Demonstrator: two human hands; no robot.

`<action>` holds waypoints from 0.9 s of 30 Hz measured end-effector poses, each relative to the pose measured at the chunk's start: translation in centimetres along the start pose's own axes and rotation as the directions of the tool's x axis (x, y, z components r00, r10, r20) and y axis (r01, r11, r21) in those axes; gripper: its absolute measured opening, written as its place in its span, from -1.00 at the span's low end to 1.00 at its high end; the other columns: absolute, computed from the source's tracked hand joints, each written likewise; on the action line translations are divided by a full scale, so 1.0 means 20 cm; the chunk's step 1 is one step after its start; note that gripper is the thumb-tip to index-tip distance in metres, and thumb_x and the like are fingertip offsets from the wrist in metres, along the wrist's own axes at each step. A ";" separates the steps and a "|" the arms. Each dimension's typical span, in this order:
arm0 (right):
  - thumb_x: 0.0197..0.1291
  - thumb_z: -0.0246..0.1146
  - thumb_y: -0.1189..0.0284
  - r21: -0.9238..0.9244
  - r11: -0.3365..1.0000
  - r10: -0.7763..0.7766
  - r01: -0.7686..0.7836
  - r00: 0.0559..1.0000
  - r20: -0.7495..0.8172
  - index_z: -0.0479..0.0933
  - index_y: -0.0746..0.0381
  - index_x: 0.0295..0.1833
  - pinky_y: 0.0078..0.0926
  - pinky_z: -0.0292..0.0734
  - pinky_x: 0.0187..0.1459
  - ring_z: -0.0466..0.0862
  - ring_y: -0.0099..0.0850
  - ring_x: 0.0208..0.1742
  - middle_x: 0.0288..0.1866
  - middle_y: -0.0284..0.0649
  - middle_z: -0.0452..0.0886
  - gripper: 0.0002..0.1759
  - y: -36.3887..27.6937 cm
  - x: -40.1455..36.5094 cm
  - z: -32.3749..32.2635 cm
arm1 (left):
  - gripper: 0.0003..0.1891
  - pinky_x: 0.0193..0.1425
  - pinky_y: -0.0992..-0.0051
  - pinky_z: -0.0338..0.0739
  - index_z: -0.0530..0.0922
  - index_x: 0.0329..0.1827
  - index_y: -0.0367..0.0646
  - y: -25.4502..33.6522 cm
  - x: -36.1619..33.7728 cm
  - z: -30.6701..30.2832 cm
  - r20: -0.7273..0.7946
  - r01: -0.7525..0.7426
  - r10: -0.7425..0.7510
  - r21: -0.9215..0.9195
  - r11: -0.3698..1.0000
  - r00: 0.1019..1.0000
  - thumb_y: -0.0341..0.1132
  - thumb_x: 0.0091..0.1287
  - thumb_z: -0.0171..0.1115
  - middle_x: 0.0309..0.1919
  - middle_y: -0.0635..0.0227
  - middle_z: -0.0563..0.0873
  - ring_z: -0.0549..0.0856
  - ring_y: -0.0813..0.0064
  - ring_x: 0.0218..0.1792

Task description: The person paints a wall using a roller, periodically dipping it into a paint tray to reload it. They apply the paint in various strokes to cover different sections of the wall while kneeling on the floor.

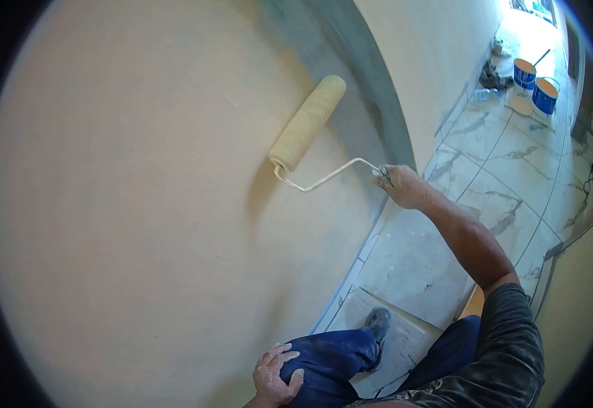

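My right hand (402, 187) is closed round the handle end of a paint roller, with the arm stretched out toward the wall. The roller's pale yellowish sleeve (308, 124) lies slantwise against the beige wall (140, 204), and its bent white wire frame (323, 178) runs back to my fist. Most of the grip is hidden in the hand. Resting on my blue-trousered knee (327, 357), my left hand (276, 375) has its fingers spread and whitish dust on them. A darker grey-green band (371, 88) of wall borders the corner right of the roller.
Two blue buckets (546, 96) of orange-tan paint stand farther along the marble-patterned tile floor (507, 160). A dark bag (493, 76) lies beside them near the wall. Below me, a dusty sheet (412, 262) covers floor near my shoe (378, 330). Cables (592, 178) hang at right.
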State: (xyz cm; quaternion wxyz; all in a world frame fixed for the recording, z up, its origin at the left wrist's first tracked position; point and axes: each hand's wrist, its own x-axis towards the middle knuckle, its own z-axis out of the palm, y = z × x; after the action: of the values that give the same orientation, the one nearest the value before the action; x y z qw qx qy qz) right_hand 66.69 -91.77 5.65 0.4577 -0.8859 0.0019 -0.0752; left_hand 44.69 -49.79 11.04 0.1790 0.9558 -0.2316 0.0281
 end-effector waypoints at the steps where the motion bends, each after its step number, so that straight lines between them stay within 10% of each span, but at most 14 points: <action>1: 0.45 0.16 0.15 0.005 0.998 -0.056 0.056 0.998 -0.038 0.53 0.36 -0.17 0.01 0.45 -0.16 0.55 0.18 -0.24 -0.33 0.22 0.60 -0.58 -0.06 0.02 -0.05 | -0.63 0.31 0.06 0.47 0.69 -0.07 -0.13 0.00 -0.01 0.00 0.010 0.004 -0.004 0.007 1.000 1.000 -0.21 0.04 0.36 0.05 0.06 0.71 0.64 -0.04 0.13; 8: 0.49 0.11 0.10 -0.079 0.956 -0.295 0.284 0.926 -0.237 0.57 0.37 -0.17 -0.06 0.45 -0.23 0.53 0.03 -0.36 -0.42 0.12 0.59 -0.52 -0.50 0.24 -0.39 | -0.62 0.29 0.11 0.50 0.68 -0.04 -0.10 0.02 -0.03 0.03 -0.050 -0.055 0.055 0.013 0.998 0.997 -0.17 0.06 0.40 0.03 0.12 0.72 0.65 0.04 0.14; 10: 0.49 0.09 0.06 -0.049 0.993 -0.112 0.105 0.982 -0.152 0.58 0.36 -0.18 -0.15 0.47 -0.30 0.62 -0.14 -0.38 -0.46 0.04 0.59 -0.48 -0.77 0.25 -0.54 | -0.61 0.30 0.12 0.49 0.68 -0.03 -0.09 0.01 -0.04 0.03 -0.046 -0.100 0.102 0.054 0.994 0.994 -0.17 0.09 0.39 0.03 0.14 0.72 0.65 0.05 0.14; 19: 0.50 -0.06 -0.13 -0.095 0.969 -0.245 0.229 0.937 -0.248 0.51 0.44 -0.36 -0.17 0.51 -0.48 0.57 -0.23 -0.59 -0.57 -0.07 0.52 -0.23 -1.47 0.43 -0.98 | -0.63 0.33 0.17 0.48 0.69 -0.02 -0.05 0.03 -0.04 0.03 -0.029 -0.015 0.016 0.037 0.999 0.999 -0.11 0.14 0.36 0.08 0.20 0.71 0.63 0.12 0.18; 27: 0.50 0.02 -0.06 -0.109 0.954 -0.296 0.279 0.931 -0.212 0.49 0.45 -0.39 -0.22 0.45 -0.59 0.52 -0.28 -0.67 -0.65 -0.12 0.48 -0.29 -1.29 0.47 -0.86 | -0.61 0.35 0.19 0.46 0.68 0.01 -0.05 -0.01 -0.08 0.04 -0.065 -0.005 0.009 0.068 0.998 0.998 -0.09 0.15 0.35 0.10 0.22 0.70 0.62 0.14 0.19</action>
State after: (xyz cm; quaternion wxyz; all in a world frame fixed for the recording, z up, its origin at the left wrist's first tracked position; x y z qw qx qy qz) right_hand 72.01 -91.34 37.66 0.4040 -0.8793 -0.0730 -0.2415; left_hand 43.31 -49.10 9.96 0.1537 0.9591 -0.2277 0.0679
